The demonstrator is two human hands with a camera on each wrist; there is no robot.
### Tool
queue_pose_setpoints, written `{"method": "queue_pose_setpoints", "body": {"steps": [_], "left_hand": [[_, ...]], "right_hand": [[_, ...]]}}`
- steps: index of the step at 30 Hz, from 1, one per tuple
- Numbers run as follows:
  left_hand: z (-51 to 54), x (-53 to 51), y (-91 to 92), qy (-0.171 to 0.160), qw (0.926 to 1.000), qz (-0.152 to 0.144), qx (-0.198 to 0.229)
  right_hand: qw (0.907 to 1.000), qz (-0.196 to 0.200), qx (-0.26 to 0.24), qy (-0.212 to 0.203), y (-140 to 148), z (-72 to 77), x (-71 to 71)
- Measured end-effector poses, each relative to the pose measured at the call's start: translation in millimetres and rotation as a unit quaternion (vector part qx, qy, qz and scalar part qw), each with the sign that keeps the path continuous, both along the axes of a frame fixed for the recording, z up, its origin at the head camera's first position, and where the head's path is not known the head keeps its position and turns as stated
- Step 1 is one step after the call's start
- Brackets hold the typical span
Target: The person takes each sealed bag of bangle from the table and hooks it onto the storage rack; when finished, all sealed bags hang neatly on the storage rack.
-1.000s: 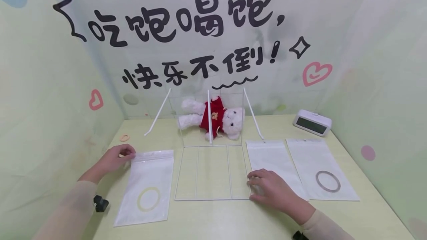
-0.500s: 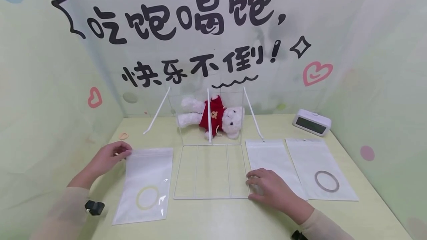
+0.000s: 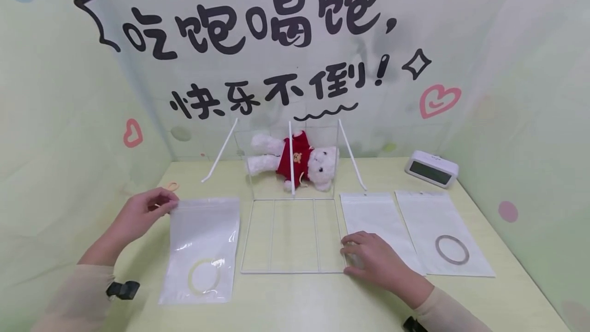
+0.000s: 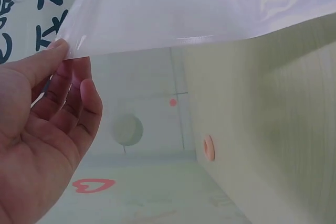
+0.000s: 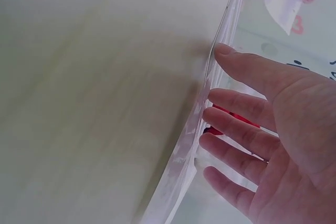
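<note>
My left hand (image 3: 138, 214) pinches the top left corner of a white zip bag (image 3: 203, 237) with a yellow ring (image 3: 204, 276) showing on it. In the left wrist view, thumb and finger hold the corner of that zip bag (image 4: 173, 14), lifted off the table. My right hand (image 3: 380, 263) lies by the right side of a white wire rack (image 3: 295, 272), its fingertips at the rack's base and the edge of another white bag (image 3: 375, 216). In the right wrist view the right hand's fingers (image 5: 236, 145) are spread and loosely extended, gripping nothing.
A third bag with a brown ring (image 3: 452, 249) lies at the right, near a white digital clock (image 3: 432, 169). Behind the rack lies a plush bear (image 3: 295, 160) in red. A small orange ring (image 3: 173, 186) is beyond my left hand. Rack prongs (image 3: 352, 155) stick up and outward.
My left hand has moved slightly left and up, raising the zip bag's top corner; the bag's upper part now lifts and shines. The right hand has stayed in place.
</note>
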State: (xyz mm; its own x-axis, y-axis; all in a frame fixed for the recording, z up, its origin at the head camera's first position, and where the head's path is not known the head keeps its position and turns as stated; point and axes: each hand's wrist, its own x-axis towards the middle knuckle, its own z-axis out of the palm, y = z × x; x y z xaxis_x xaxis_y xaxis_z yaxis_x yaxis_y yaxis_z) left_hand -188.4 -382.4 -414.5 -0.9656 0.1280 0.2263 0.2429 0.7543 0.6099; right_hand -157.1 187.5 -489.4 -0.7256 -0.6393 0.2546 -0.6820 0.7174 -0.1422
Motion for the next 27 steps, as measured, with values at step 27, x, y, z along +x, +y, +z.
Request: {"method": "queue_pose_setpoints", "body": {"steps": [27], "left_hand": [[80.6,47.1,35.5,0.124,0.9916,-0.027,0.026]], "right_hand": [[0.9995,0.013,-0.009,0.027,0,-1.2,2.5]]}}
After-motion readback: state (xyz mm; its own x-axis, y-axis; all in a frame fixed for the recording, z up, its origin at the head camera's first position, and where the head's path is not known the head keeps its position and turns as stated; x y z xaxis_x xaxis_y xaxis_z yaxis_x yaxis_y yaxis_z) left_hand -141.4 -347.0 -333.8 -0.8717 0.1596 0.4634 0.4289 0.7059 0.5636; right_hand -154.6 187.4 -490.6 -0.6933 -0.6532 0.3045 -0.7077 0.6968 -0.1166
